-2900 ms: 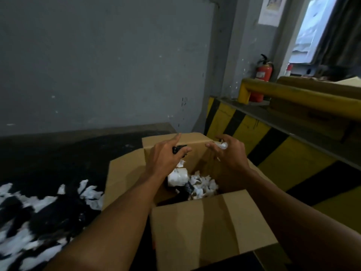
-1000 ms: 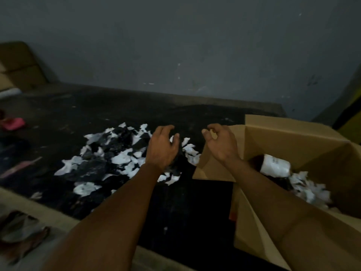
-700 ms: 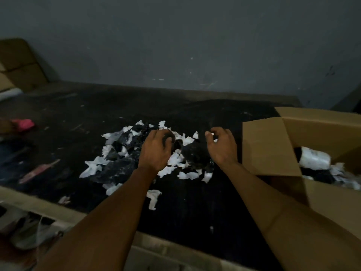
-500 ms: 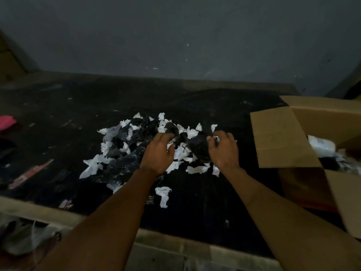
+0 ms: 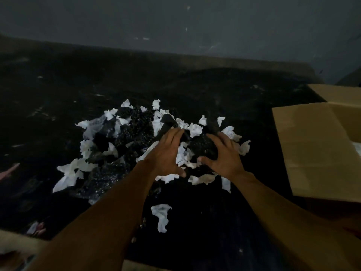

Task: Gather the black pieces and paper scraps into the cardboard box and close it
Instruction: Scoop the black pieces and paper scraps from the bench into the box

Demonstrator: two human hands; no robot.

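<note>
While gathering, mid-scoop.
Right hand [image 5: 224, 157] curls round black pieces [image 5: 203, 148], left hand [image 5: 166, 153] flat against paper scraps [image 5: 196, 130]; next, lift into cardboard box [image 5: 316, 149].

Grey wall [image 5: 175, 22], flecked with pale marks, stands behind a dark, speckled floor surface [image 5: 58, 85]. A pale ledge [image 5: 17, 245] borders this surface along its near edge, lower left. A pink object [image 5: 7, 171] lies at the left margin, cut off by the frame. A small pinkish-white item [image 5: 37, 228], too blurred to identify, lies just beside the ledge.
</note>
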